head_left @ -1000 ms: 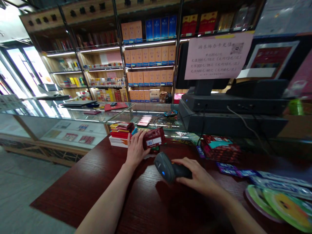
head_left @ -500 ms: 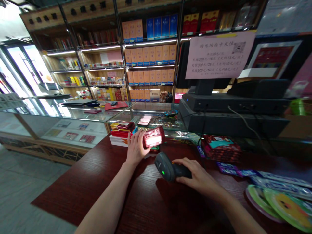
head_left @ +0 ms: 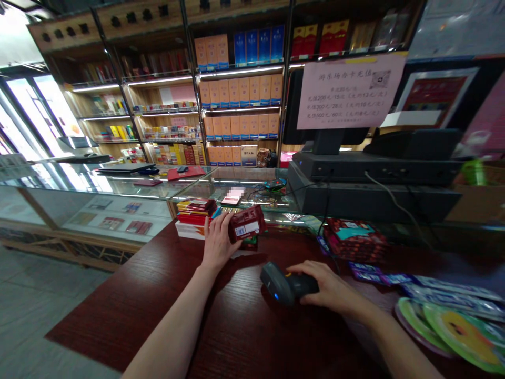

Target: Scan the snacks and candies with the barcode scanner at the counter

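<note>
My left hand (head_left: 219, 239) grips a dark red snack packet (head_left: 248, 222) by its left edge, tilted so a white barcode label faces me. Beneath it, a green-and-dark packet (head_left: 250, 243) partly shows on the counter. My right hand (head_left: 321, 284) is wrapped round the handle of a black barcode scanner (head_left: 278, 284), whose small light glows blue. The scanner's head is just below and right of the packet, apart from it. Left of my left hand stands a stack of red, yellow and white packs (head_left: 193, 218).
A pile of brown-red packets (head_left: 355, 239) lies to the right, with purple bars (head_left: 366, 273) and round green packages (head_left: 461, 331) nearer me. Behind them stands a black register (head_left: 374, 184) with a pink paper sign (head_left: 349, 95). A phone (head_left: 232, 197) lies on the glass counter.
The scanner has moved down and right, away from the packet. Its light turned from green to blue, and the bright glow on the packet's label is gone.
</note>
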`<state>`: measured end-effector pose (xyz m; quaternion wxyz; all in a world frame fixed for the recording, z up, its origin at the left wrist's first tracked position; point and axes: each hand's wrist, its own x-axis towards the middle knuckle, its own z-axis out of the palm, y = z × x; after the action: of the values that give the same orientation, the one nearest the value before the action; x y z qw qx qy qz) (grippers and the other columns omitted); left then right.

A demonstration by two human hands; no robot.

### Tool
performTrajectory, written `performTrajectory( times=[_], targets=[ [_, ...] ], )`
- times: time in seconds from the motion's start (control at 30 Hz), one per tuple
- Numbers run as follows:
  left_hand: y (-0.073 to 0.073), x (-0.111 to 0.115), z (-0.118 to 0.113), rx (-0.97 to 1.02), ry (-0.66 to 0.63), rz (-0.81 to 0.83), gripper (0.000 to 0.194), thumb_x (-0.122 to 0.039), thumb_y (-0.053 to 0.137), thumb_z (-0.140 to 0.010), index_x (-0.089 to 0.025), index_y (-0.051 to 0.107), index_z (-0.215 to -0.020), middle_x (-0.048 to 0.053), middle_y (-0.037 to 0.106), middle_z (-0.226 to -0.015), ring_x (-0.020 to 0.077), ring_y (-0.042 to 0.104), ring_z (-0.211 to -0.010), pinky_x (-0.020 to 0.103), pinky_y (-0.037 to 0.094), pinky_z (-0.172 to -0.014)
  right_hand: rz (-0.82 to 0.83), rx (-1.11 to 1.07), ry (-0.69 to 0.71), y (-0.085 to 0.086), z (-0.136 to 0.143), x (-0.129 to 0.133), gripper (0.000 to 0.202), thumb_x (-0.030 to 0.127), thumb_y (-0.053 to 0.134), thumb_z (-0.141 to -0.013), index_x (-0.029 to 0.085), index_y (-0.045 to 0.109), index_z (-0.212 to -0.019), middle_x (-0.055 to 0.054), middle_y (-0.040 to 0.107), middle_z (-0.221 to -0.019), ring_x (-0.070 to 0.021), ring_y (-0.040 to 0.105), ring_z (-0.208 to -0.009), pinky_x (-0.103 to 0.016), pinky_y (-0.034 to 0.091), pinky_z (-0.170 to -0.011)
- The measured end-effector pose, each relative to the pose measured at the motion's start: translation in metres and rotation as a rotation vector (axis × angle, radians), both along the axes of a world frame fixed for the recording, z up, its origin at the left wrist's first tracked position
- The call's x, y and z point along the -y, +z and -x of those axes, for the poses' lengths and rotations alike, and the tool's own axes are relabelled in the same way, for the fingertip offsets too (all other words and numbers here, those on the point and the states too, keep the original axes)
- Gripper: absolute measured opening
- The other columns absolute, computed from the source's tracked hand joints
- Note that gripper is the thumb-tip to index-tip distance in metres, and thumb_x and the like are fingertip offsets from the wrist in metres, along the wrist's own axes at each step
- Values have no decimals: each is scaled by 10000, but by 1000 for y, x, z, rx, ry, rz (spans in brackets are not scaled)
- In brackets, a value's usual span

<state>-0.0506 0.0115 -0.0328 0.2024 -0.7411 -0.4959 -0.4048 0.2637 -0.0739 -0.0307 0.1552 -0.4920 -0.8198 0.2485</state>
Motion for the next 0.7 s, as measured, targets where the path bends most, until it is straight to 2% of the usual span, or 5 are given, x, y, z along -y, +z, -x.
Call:
performTrajectory(
  times=[0.2, 0.43, 0.57, 0.63, 0.7],
  targets=[
    [-1, -1, 1, 1, 0, 3, 823, -334, 783, -726, -198, 382, -1431, 134, 520, -1432, 306, 470, -1331, 545, 152, -1226, 18, 48, 11, 0, 0, 1, 552, 261, 773, -643, 301, 647, -1179, -24, 661, -1153, -268, 554, -1137, -403, 346, -1025],
    [0, 2, -2, 2, -19, -2, 828, -313, 781, -731, -203, 368, -1440, 129, 520, -1433, 295, 469, -1334, 532, 158, -1227, 57, 49, -1, 6, 0, 6, 618, 316, 794, -635, 317, 630, -1231, -29, 650, -1184, -277, 546, -1143, -434, 361, -1036],
    [1, 4, -5, -15, -55, -14, 817, -319, 763, -756, -205, 350, -1452, 140, 515, -1437, 302, 470, -1333, 552, 163, -1219, 66, -114, -30, 12, -1, 7, 474, 467, 696, -789, 313, 647, -1235, -38, 680, -1184, -277, 572, -1161, -487, 324, -1099],
    [1, 5, -8, -31, -77, -18, 813, -326, 758, -768, -207, 342, -1456, 142, 515, -1438, 302, 464, -1342, 557, 167, -1217, 24, -249, -94, 12, 0, 4, 384, 491, 581, -885, 282, 672, -1193, -51, 701, -1170, -268, 608, -1132, -467, 383, -1064],
    [1, 6, -10, -50, -102, -17, 822, -326, 756, -774, -209, 330, -1467, 140, 515, -1439, 300, 457, -1351, 559, 164, -1218, -30, -381, -194, 10, 3, -1, 370, 487, 536, -913, 251, 689, -1152, -66, 720, -1149, -267, 642, -1093, -437, 448, -1008]
  ],
)
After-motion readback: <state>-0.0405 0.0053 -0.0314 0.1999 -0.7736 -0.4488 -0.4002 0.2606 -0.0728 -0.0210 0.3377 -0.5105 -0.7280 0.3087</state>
